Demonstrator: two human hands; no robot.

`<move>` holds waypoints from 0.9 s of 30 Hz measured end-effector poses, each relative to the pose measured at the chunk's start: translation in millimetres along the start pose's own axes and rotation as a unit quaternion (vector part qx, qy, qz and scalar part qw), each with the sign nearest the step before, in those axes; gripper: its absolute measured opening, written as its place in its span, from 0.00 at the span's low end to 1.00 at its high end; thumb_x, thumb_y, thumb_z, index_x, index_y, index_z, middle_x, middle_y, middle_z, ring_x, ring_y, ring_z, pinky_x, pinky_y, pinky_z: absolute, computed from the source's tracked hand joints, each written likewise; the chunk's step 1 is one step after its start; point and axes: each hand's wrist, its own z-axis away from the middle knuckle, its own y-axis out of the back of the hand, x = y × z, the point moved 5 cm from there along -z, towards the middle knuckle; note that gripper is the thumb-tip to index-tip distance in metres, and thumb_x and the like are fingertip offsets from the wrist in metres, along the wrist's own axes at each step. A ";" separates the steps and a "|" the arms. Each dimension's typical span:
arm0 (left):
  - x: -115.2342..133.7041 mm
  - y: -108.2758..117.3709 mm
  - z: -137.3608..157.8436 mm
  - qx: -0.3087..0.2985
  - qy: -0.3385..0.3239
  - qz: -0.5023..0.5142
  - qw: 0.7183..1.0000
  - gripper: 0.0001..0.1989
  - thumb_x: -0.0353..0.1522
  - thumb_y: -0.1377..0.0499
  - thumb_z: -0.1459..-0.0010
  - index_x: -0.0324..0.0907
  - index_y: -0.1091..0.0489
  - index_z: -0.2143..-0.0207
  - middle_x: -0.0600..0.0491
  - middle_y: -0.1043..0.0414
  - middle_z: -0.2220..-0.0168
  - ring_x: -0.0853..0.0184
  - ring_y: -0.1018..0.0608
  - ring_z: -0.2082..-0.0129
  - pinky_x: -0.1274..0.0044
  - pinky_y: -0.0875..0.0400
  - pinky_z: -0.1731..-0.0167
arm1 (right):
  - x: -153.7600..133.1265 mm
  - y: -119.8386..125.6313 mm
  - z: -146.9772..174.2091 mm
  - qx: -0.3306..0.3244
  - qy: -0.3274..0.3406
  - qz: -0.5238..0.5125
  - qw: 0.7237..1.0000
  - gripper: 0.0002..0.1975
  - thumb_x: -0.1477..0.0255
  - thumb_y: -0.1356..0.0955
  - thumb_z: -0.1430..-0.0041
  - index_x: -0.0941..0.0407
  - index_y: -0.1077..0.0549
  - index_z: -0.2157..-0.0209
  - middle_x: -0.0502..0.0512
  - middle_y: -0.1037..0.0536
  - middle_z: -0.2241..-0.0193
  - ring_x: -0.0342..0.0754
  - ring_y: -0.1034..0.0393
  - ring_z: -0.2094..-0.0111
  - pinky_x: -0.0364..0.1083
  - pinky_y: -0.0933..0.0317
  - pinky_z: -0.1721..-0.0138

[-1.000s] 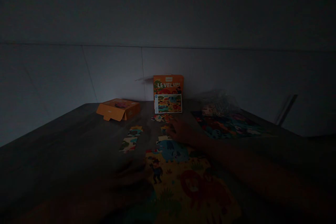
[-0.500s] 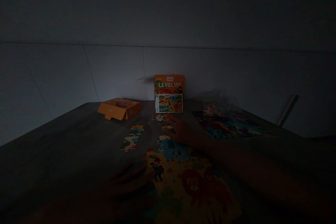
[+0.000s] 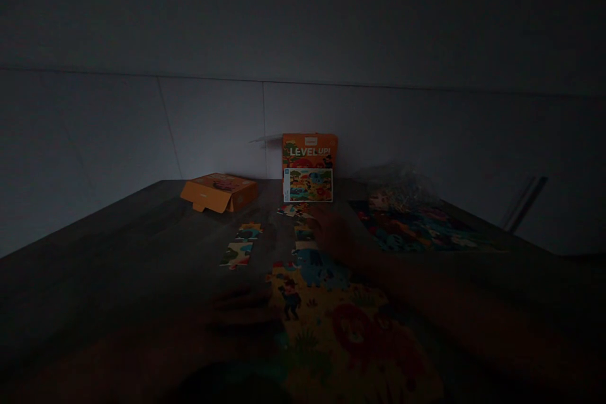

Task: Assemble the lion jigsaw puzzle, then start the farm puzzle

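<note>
A partly joined jigsaw puzzle [image 3: 322, 322] with a lion, a blue elephant and a small figure lies in front of me. My left hand [image 3: 237, 322] is at its left edge, fingers stretched out and apart. Past the puzzle's far edge, my right hand [image 3: 336, 233] is low over the table beside a loose puzzle piece [image 3: 304, 235]. Its fingers are dark and blurred, so I cannot make out whether they hold anything. More loose pieces [image 3: 293, 209] lie just beyond. Two others, a blue-and-orange piece [image 3: 249, 231] and a green-and-cream piece [image 3: 237, 254], lie to the left.
An orange box [image 3: 310, 145] stands against the wall, a picture card [image 3: 308, 185] leaning on it. An opened orange box [image 3: 218, 192] lies at the back left. At the right are another colourful picture sheet [image 3: 416, 237] and a clear plastic bag [image 3: 402, 186]. The light is very dim.
My right hand has drawn slightly right, uncovering more of the loose piece beside it. My left hand stays by the puzzle's left edge. The view has shifted slightly.
</note>
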 end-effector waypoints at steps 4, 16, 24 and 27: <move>-2.7 -0.2 1.7 0.016 -0.002 -0.011 1.000 0.37 0.38 0.41 0.41 0.52 0.49 0.31 0.52 0.51 0.30 0.51 0.47 0.31 0.56 0.52 0.34 | 6.4 -3.0 -0.4 -0.001 -0.012 -0.019 1.000 0.16 0.74 0.39 0.33 0.58 0.28 0.47 0.62 0.24 0.49 0.52 0.30 0.48 0.52 0.36 0.46; -2.6 -0.4 1.5 0.038 -0.064 -0.090 0.993 0.37 0.36 0.43 0.39 0.45 0.53 0.31 0.49 0.54 0.29 0.54 0.47 0.31 0.63 0.48 0.33 | -1.1 -15.7 2.8 -0.044 0.100 -0.011 0.994 0.16 0.77 0.37 0.37 0.57 0.26 0.50 0.59 0.24 0.50 0.52 0.30 0.47 0.51 0.35 0.45; -4.0 1.0 4.1 0.062 -0.052 -0.052 0.995 0.35 0.42 0.44 0.37 0.47 0.51 0.31 0.50 0.48 0.31 0.54 0.43 0.32 0.63 0.46 0.34 | 9.3 -8.5 -0.9 -0.027 0.006 0.040 0.999 0.18 0.77 0.37 0.36 0.56 0.29 0.45 0.60 0.25 0.48 0.53 0.30 0.49 0.52 0.36 0.45; -8.5 -1.6 6.1 0.031 -0.050 -0.048 0.997 0.36 0.42 0.44 0.37 0.46 0.52 0.31 0.49 0.50 0.31 0.53 0.46 0.31 0.61 0.48 0.33 | -3.4 -5.8 0.3 -0.049 0.091 0.024 0.994 0.17 0.76 0.39 0.33 0.56 0.27 0.47 0.60 0.25 0.50 0.52 0.31 0.48 0.51 0.38 0.44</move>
